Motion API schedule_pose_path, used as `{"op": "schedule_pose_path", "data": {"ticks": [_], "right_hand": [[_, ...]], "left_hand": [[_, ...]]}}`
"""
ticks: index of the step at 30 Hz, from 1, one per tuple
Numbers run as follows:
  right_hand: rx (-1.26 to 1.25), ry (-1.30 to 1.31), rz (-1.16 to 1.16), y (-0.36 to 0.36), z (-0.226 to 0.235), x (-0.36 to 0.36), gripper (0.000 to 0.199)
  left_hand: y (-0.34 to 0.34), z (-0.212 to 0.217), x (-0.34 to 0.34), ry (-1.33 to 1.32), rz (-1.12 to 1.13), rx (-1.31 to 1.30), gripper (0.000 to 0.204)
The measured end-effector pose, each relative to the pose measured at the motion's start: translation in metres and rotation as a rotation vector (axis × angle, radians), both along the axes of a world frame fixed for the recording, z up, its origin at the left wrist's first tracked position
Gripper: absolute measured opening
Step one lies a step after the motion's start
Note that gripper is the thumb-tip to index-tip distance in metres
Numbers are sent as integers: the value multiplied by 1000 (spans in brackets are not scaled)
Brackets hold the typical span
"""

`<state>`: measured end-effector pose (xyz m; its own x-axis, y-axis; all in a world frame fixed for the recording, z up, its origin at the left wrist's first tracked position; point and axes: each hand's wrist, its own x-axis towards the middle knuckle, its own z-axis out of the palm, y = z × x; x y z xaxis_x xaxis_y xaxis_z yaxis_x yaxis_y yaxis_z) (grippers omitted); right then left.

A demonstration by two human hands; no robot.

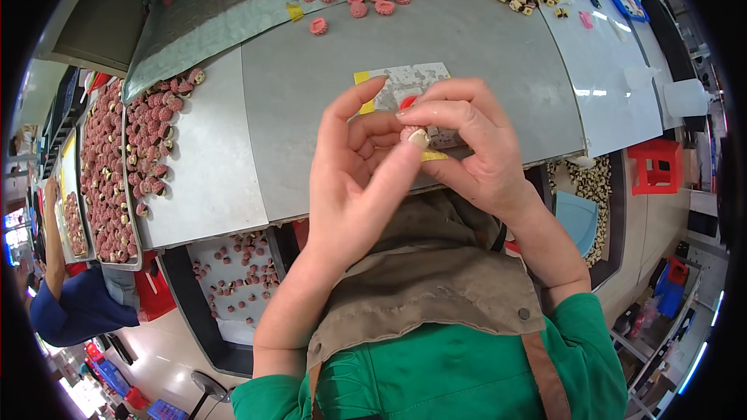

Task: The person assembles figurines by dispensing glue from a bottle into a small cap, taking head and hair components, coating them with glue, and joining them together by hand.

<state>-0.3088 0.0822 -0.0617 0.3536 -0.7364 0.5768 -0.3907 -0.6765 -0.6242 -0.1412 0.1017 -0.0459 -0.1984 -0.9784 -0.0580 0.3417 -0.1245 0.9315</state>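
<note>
While both hands meet above grey table (327, 78), right hand (475, 148) pinches small pink-and-cream part (415, 136) at fingertips; left hand (358, 179) cups beneath, fingers loose, touching part. Risk: slim fingertip hold, part may slip, drop onto apron (420, 280).

— What is the person wearing?
— A green top, sleeves pushed up well back from the fingers, so the left hand (354, 179) and right hand (471, 148) and both forearms are bare.
— Anything over it?
— A worn grey-brown apron (428, 280) with a brown strap (545, 373) and a small metal stud.
</note>
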Motion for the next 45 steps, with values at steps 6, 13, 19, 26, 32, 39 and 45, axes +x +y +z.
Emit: {"op": "schedule_pose_path", "data": {"ticks": [6,13,19,26,32,39,45], "right_hand": [[2,-60,-45,0,-7,0,34],[-21,-80,-45,-2,-12,1,35],[-27,-60,-54,0,-12,1,35],[-31,-37,-23,-2,-14,-1,33],[-17,-72,-53,1,-13,0,34],[-33,-75,-81,5,-8,-1,35],[7,-78,-92,4,-9,-2,33]], "left_hand": [[4,-18,-6,-191,1,-250,62],[1,-18,-7,-141,-10,-228,63],[1,-23,-7,-144,-11,-235,64],[0,-23,-6,-227,-46,-252,59],[1,-19,-7,-240,-70,-256,59],[3,-16,-12,-177,-42,-202,64],[0,-11,-14,-183,-71,-146,66]]}}
